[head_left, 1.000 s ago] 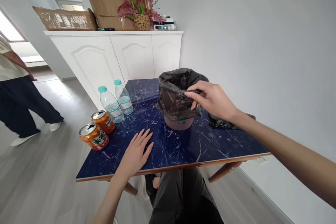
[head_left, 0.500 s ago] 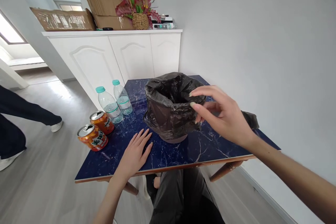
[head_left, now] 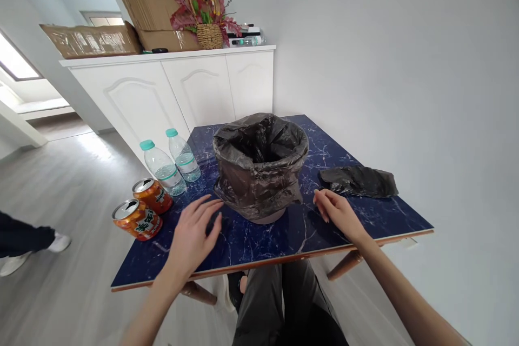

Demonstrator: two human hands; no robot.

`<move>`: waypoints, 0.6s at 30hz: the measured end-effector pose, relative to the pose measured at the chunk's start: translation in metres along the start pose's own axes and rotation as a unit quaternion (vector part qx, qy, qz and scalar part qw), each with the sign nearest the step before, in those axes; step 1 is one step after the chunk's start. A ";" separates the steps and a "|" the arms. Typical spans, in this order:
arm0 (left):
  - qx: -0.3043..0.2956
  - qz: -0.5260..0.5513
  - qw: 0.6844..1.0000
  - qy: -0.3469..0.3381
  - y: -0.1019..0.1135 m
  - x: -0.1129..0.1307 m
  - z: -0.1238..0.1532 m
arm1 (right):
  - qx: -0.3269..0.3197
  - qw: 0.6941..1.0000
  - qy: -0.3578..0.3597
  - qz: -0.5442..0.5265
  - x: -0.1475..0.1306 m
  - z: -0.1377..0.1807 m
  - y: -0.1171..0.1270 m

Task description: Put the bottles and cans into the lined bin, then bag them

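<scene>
A bin lined with a black plastic bag (head_left: 259,184) stands upright on the blue marbled table (head_left: 251,246). Its bag is folded out over the rim, and a strip of the pale base shows below. My left hand (head_left: 195,232) is open at the table's near side, left of the bin, fingers lightly bent and holding nothing. To the right of the bin, my right hand (head_left: 335,213) is low over the tabletop, its fingers loosely curled with nothing seen in them. Just beyond it lies a folded black plastic bag (head_left: 359,180).
Two orange drink cans (head_left: 138,220) and two water bottles with teal caps (head_left: 162,168) stand along the table's left side. Behind is a white cabinet (head_left: 194,86) with cardboard boxes and a flower basket (head_left: 209,36). Another person's leg (head_left: 24,235) shows at far left.
My right hand has moved away from the bin's rim, down toward the tabletop. My left hand has lifted slightly from lying flat. At far left, the other person's legs have moved farther left.
</scene>
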State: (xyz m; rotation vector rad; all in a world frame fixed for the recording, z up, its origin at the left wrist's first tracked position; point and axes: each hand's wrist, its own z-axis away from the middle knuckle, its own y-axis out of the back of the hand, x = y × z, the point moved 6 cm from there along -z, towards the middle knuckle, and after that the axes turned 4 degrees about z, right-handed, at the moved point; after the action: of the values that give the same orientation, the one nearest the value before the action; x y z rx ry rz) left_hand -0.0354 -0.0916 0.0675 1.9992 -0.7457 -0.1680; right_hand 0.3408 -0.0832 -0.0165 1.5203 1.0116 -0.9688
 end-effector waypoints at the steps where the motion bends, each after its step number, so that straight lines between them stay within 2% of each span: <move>1: 0.027 -0.010 1.000 0.002 0.013 0.000 -0.010 | -0.003 1.000 0.003 0.011 0.001 0.000 -0.001; 6: 0.136 -0.090 0.986 0.034 0.067 -0.013 -0.073 | -0.010 0.999 0.019 0.039 0.001 0.001 -0.002; 8: 0.152 -0.132 0.978 0.052 0.080 -0.023 -0.100 | -0.002 0.999 0.019 0.029 0.002 0.000 -0.001; 11: 0.128 -0.172 0.975 0.059 0.091 -0.039 -0.139 | 0.006 1.000 0.015 0.014 0.004 0.000 0.001; 14: 0.074 -0.211 0.973 0.055 0.089 -0.060 -0.173 | 0.005 1.000 0.015 0.006 0.006 0.000 0.000; 16: 0.039 -0.254 0.962 0.089 0.083 -0.078 -0.191 | 0.001 1.000 0.017 0.003 0.007 0.000 0.000; 18: -0.027 -0.307 0.941 0.137 0.073 -0.096 -0.202 | -0.001 1.000 0.018 0.002 0.009 -0.001 0.000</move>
State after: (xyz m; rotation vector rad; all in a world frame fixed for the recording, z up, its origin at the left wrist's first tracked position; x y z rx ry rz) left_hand -0.0622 0.0871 0.2174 2.0898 0.0763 -0.2620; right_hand 0.3436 -0.0815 -0.0251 1.5417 1.0355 -0.9404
